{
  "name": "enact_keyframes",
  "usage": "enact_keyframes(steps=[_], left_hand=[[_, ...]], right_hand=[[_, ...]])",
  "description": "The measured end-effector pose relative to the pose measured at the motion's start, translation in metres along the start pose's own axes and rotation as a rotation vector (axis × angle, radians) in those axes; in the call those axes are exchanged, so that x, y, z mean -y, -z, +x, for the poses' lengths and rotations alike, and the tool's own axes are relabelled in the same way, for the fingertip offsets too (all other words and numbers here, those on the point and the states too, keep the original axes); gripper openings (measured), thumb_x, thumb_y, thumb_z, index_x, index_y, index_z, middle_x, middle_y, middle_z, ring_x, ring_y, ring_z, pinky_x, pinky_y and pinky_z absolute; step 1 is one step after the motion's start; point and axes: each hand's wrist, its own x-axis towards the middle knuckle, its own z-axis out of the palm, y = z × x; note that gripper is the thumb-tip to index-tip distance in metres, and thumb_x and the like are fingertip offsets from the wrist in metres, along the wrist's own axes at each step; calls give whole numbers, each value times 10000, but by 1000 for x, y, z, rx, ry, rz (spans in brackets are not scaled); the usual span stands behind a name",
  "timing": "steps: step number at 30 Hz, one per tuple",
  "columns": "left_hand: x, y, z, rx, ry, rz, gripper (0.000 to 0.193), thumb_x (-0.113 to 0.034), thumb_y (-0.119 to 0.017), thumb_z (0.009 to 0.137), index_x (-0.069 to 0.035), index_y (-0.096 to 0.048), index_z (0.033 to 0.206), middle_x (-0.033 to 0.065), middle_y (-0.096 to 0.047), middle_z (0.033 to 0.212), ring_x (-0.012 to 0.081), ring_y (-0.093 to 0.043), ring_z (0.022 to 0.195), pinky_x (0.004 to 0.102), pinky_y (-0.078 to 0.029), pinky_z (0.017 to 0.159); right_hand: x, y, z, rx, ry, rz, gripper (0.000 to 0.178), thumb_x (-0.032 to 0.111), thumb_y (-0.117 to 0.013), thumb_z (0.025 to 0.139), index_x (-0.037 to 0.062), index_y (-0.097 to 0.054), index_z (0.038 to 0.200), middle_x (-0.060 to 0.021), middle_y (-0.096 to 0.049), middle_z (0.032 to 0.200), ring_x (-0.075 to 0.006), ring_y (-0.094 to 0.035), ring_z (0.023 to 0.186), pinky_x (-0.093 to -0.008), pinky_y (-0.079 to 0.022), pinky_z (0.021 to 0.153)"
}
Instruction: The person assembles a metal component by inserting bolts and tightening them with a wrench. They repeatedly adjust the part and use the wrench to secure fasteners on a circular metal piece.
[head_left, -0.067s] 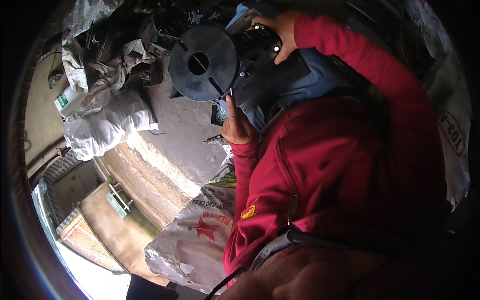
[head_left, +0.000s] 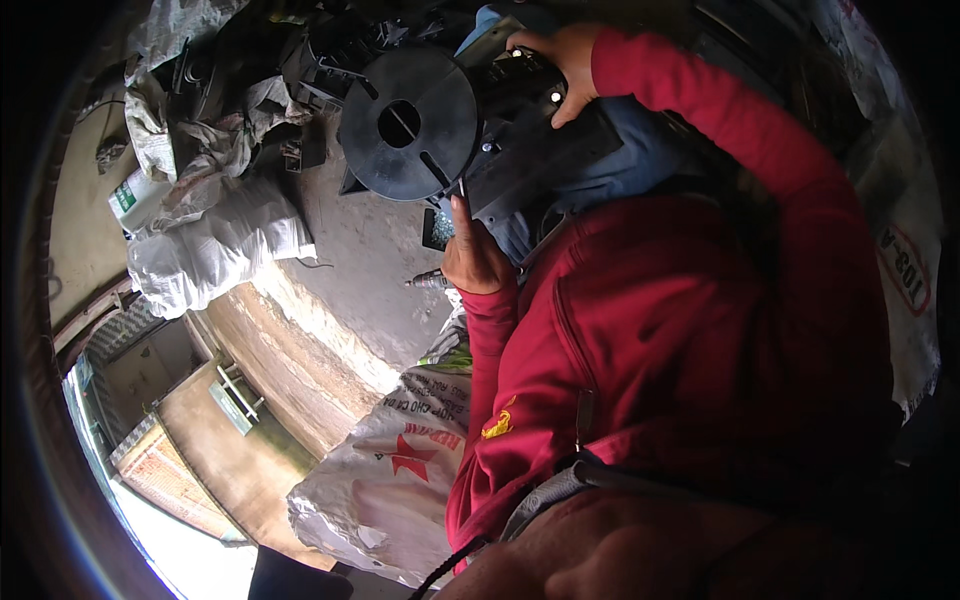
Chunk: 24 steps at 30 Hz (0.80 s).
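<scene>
A round black disc (head_left: pixel 365 145) with a central hole and two slots is at the top middle, joined to or resting over dark plates (head_left: pixel 545 160) on my lap. My left hand (head_left: pixel 474 262) is just below the disc. Its index finger points up to the rim beside a thin shiny metal piece, and the other fingers curl out of sight. My right hand (head_left: pixel 575 65) spans a black part (head_left: pixel 525 72) with bright round bolt heads, thumb on the near side and fingers on the far side. A shadow hides the part's far end.
A small black tray (head_left: pixel 438 229) of tiny pieces and a grey pointed tool (head_left: pixel 428 280) lie on the floor by my left hand. White sacks (head_left: pixel 215 250) lie at the left, with a printed sack (head_left: pixel 380 480) below. Dark metal parts (head_left: pixel 340 50) crowd the far side.
</scene>
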Motion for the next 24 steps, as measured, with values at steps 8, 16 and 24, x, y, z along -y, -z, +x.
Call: enact_keyframes(steps=[8, 16, 24], left_hand=[[6, -6, -9, 68, 73, -3, 554, 97, -501, 794, -14, -469, 1336, 103, -431, 512, 207, -397, 401, 347, -332, 417], [1, -11, -6, 198, 210, 27, 461, -40, -522, 901, -111, -478, 1354, 71, -544, 585, 88, -419, 459, 283, -376, 433], [-11, -3, 1, -107, -17, -123, 488, 15, -539, 846, -46, -493, 1328, 86, -415, 485, 151, -326, 373, 326, -296, 397]], right_hand=[[2, -3, 6, 56, -30, 11, 1016, 375, -846, 540, 181, -258, 1346, -161, -663, 968, -378, -645, 857, -427, -516, 750], [11, 4, 3, 103, -90, 19, 1010, 373, -843, 545, 190, -259, 1349, -156, -662, 981, -375, -646, 855, -424, -516, 749], [6, 4, 3, 57, -64, 6, 1016, 370, -844, 548, 181, -251, 1352, -158, -665, 951, -376, -647, 849, -427, -518, 746]])
